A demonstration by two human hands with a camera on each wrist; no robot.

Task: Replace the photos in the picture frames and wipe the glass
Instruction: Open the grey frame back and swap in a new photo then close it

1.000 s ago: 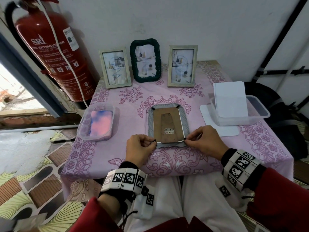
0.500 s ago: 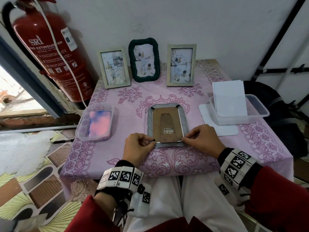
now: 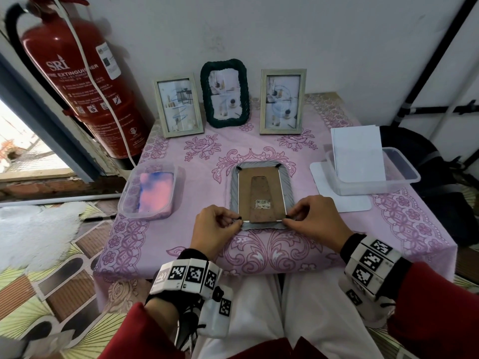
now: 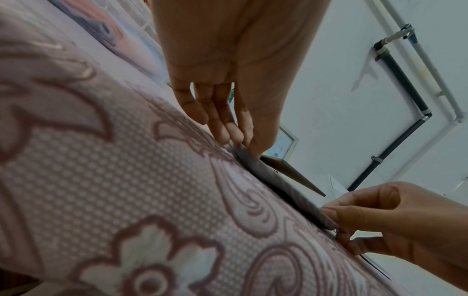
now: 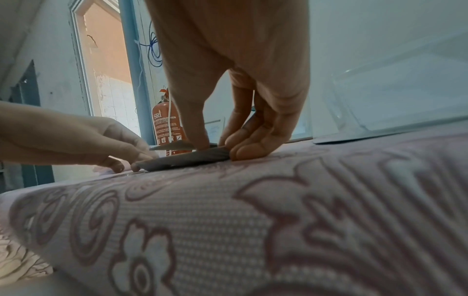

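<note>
A grey picture frame (image 3: 234,187) lies face down on the pink tablecloth (image 3: 207,156), its brown backing board (image 3: 260,193) with the fold-out stand facing up. My left hand (image 3: 237,220) pinches the frame's near left corner, by a small black tab. My right hand (image 3: 289,218) pinches the near right corner, thumb on top. In the left wrist view, my left hand (image 4: 238,138) meets the frame's edge (image 4: 278,184). In the right wrist view, my right hand (image 5: 220,146) has its thumb on the frame (image 5: 187,158) and curled fingers beside it.
Three frames stand along the back: a pale one (image 3: 178,104), a dark green one (image 3: 225,93) and another pale one (image 3: 283,101). A clear tub with a pink-blue cloth (image 3: 155,190) sits left. A clear tub with white sheets (image 3: 359,154) sits right. A red fire extinguisher (image 3: 77,81) stands left.
Both hands stay at the frame's near corners. Only the view shifts slightly.
</note>
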